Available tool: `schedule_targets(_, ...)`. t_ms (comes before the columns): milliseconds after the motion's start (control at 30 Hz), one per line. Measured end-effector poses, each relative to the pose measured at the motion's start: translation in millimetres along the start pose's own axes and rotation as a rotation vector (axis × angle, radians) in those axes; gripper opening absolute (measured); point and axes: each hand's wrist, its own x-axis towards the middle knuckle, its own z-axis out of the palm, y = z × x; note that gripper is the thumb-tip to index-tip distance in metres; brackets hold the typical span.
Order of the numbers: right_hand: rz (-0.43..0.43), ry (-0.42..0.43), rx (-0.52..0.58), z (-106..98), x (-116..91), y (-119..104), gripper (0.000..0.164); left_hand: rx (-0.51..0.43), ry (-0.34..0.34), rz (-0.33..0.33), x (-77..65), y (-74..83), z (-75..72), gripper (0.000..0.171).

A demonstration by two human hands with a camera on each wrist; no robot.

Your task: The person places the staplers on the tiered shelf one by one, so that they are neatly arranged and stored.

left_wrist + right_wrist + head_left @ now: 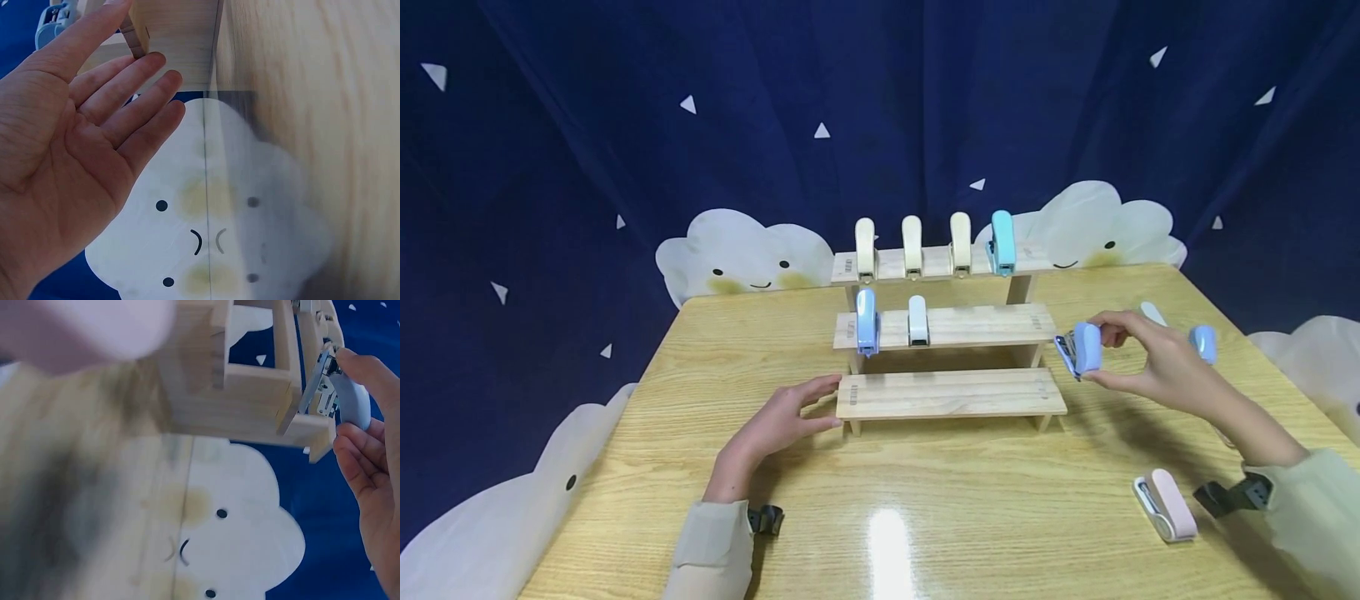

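Note:
My right hand pinches a periwinkle-blue stapler between thumb and fingers, off the right end of the wooden three-tier rack. The right wrist view shows the stapler with its metal inside facing the rack. At the rack's other end, my left hand has its fingertips right at the lowest shelf's edge, the fingers fairly straight. A blue stapler and a white stapler stand on the middle tier. Three cream staplers and a turquoise stapler line the top tier.
A pink and white stapler lies on the table near my right wrist. Beyond my right hand lie a blue stapler and a white object, partly hidden. A dark blue curtain with clouds hangs behind the table.

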Motion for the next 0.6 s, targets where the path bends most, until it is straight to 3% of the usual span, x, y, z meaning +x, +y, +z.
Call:
schedule_targets(300,-0.075,-0.009,0.034,14.6,39.8,-9.2,0.066,-0.004,-0.004,-0.006,-0.5,-0.1,0.4,0.071)
schedule_targets(600,-0.080,-0.039,0.041,35.7,73.4,-27.5,0.065,0.005,0.006,-0.012,-0.6,1.0,-0.7,0.069)
